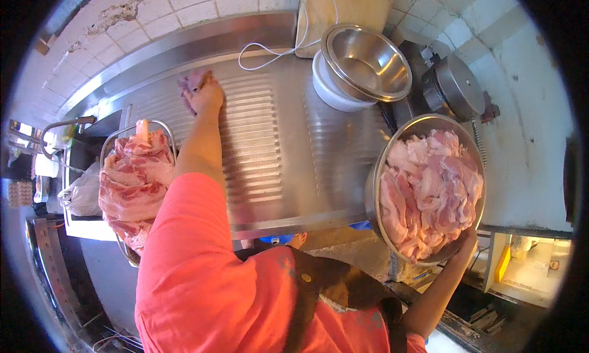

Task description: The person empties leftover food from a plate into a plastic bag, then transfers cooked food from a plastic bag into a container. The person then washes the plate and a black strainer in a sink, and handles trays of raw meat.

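Note:
My left hand [208, 95] grips a crumpled purplish cloth [189, 87] and presses it on the ribbed stainless steel counter [251, 141], towards the back. At the right, my right hand [467, 243] holds the lower rim of a deep steel bowl [373, 192]; most of its fingers are hidden beneath and behind the bowl. Cut pieces of raw, pale pink meat [428, 192] fill this bowl. To the left of my left forearm, large slabs of raw, fatty meat [133, 182] are heaped in a wire mesh basket [172, 139], partly covered by my sleeve.
Nested steel bowls [368, 63] rest tilted on a white tub [329, 88]. Behind them leans a wooden board [349, 5], with a white cable [271, 58] nearby. A lidded pot [460, 88] stands at the back right. A faucet [69, 123] and plastic bag [83, 194] are at the left.

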Demonstrator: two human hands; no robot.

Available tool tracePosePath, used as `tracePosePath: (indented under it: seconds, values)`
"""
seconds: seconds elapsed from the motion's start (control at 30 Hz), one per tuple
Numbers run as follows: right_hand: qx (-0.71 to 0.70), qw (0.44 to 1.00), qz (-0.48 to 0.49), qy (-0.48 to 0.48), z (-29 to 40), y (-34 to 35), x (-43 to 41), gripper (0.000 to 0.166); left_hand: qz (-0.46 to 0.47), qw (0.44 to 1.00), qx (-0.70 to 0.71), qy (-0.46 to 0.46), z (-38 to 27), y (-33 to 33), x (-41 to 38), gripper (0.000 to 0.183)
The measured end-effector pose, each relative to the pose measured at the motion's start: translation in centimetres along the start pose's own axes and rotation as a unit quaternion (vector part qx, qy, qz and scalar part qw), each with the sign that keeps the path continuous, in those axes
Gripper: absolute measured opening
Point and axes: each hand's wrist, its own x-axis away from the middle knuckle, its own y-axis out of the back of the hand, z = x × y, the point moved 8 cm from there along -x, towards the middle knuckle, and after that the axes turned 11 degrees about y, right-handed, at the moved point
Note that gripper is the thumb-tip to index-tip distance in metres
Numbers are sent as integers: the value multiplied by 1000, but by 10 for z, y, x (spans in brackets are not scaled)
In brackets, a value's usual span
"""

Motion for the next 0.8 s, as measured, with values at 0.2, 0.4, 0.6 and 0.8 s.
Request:
tracePosePath:
  seconds: [0.2,0.4,0.6,0.8]
  values:
    - [-44,994,46,84,-4,10,-1,56,54,995,36,-79,-118,50,80,28]
    - [-1,999,31,26,-11,15,-11,53,154,923,172,-308,-192,35,100,26]
    - [0,999,42,7,-13,15,-16,51,13,988,134,81,9,-11,-29,42]
    - [-8,998,61,0,-13,7,-16,48,-41,988,-4,149,33,22,25,35]
